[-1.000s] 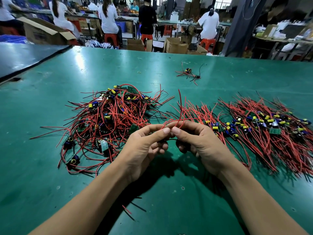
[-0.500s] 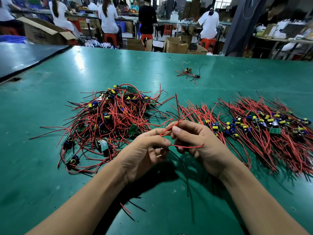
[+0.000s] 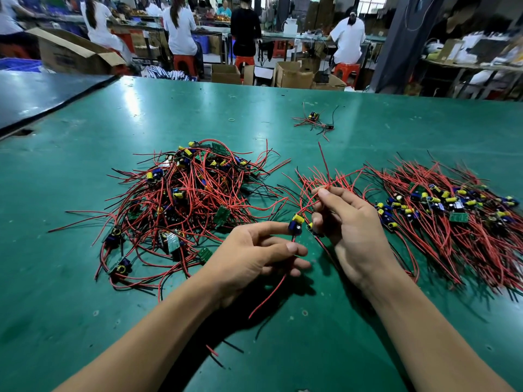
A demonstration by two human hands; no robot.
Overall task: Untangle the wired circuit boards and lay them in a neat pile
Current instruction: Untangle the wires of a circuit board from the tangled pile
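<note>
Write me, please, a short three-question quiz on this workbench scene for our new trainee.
1. True or false: the tangled heap lies left of the neat pile.
2. The left hand and right hand both hold: A a wired board, B a rubber band, C a carton?
3. What colour is the tabletop?
Key: 1 true; 2 A; 3 green.

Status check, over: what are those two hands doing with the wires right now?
Left hand pinching red lead below circuit board. Right hand pinching upper wires. Tangled heap left, neat pile right; nothing blocking.
</note>
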